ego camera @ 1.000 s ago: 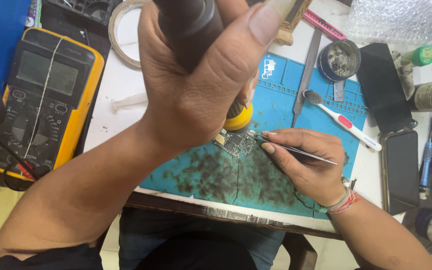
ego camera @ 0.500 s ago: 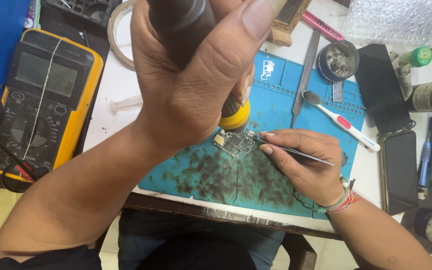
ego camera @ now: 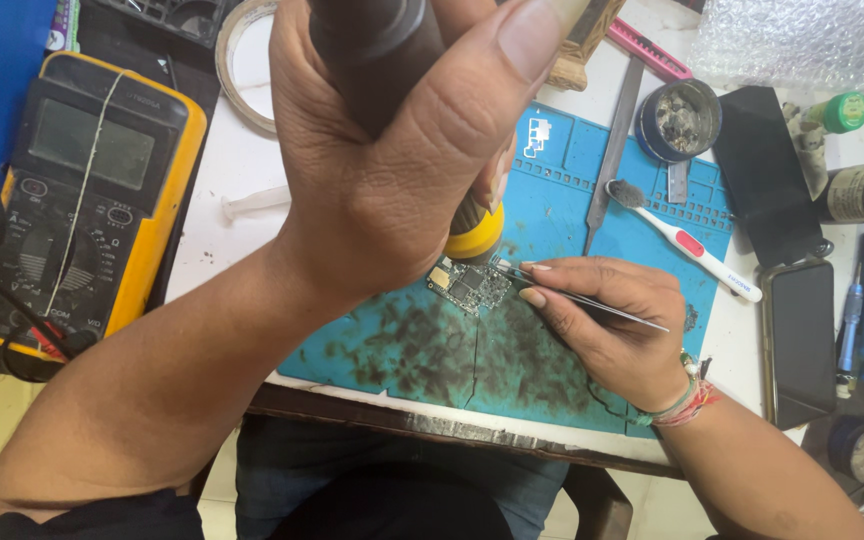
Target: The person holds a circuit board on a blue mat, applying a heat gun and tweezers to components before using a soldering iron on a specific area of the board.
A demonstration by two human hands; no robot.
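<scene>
Black tool (ego camera: 372, 50) gripped in left hand (ego camera: 392, 170); right hand (ego camera: 602, 320) pinches tweezers (ego camera: 592, 300).

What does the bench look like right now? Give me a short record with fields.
left hand: grips a dark-handled tool with a yellow collar, its tip down at the circuit board
right hand: holds tweezers, tips at the board's edge
board: lies flat on the blue mat, which is sooty near the front
left of mat: yellow meter
right of mat: toothbrush, dark phone
</scene>
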